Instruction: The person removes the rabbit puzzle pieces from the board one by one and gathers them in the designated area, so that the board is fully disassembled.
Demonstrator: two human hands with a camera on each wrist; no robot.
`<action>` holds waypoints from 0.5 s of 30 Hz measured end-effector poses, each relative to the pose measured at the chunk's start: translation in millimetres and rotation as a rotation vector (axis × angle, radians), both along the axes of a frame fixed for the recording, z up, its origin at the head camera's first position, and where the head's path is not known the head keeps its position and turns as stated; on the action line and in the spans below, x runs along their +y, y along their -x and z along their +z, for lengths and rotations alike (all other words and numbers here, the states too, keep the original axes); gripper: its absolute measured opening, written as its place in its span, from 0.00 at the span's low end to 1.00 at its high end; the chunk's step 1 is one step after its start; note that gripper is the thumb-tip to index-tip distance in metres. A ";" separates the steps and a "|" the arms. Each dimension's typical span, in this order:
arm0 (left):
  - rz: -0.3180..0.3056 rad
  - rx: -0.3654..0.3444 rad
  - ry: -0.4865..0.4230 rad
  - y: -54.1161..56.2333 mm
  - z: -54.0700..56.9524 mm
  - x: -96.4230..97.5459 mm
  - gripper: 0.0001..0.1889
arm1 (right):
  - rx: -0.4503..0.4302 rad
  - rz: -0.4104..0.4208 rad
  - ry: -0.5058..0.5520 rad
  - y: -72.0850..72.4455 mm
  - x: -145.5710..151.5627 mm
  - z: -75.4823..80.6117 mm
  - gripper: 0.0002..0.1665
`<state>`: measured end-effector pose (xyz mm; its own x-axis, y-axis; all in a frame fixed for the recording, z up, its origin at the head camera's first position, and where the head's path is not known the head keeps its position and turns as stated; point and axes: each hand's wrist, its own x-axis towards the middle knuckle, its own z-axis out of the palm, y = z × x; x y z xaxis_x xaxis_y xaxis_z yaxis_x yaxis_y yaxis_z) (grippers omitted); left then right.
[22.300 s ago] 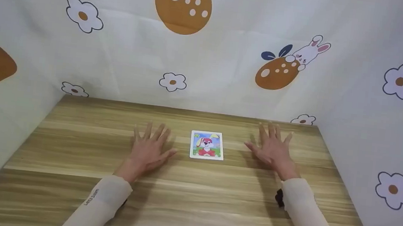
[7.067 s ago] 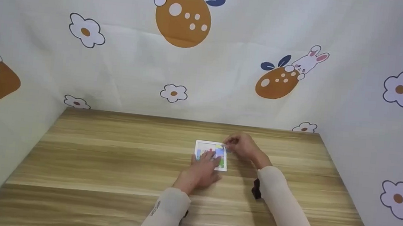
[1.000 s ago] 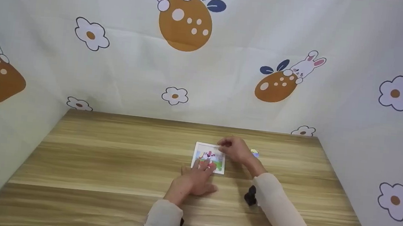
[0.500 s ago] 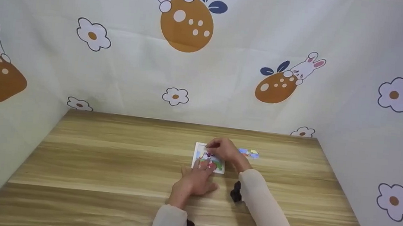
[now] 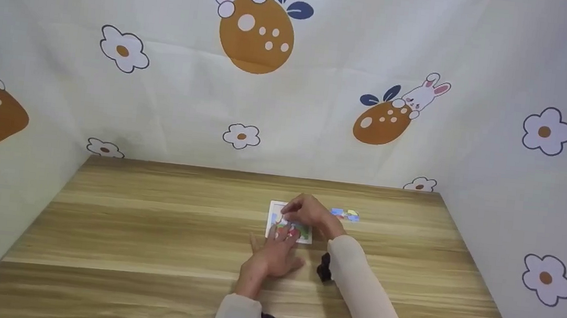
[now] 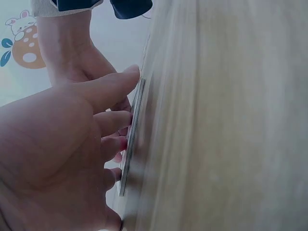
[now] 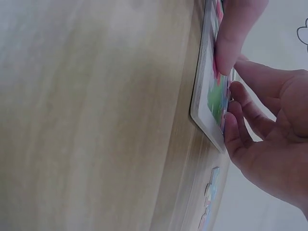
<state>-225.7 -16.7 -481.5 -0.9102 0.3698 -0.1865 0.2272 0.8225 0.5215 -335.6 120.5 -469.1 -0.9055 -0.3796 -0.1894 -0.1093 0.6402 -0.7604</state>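
A small picture puzzle [image 5: 305,232] lies flat on the wooden tabletop [image 5: 150,219], framed by a white rim [image 5: 269,220]. A short cluster of loose pieces [image 5: 345,215] rests on the tabletop just beyond the right wrist, apart from the puzzle.

The person's left hand [image 5: 274,257] lies over the near part of the puzzle, its grip spread: the fingers reach out nearly straight, their tips pressing on the picture, while the thumb stands off to the side. The right hand [image 5: 309,212] bends over the far part, thumb and fingers curled with the tips drawn close together at the surface. Whether a piece is pinched between them cannot be told, since the hand itself hides the spot.

The step in hand appears to be taking pieces out of the puzzle, the left hand steadying it while the right works at the far side. The next move probably calls for getting a fingertip under a piece's edge, raising it without dragging its neighbours, and laying it by the loose pieces. Steady pressure from the left fingers would help, as the thin puzzle could slide or tip.
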 end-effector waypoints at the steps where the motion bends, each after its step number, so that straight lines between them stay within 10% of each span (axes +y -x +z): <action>1: 0.003 -0.005 0.000 -0.1 0.1 -0.3 0.35 | 0.002 0.006 0.002 0.3 -0.6 -0.3 0.09; 15: 0.008 -0.031 0.009 0.3 2.7 0.1 0.34 | -0.035 0.014 0.005 -0.7 -1.3 0.9 0.08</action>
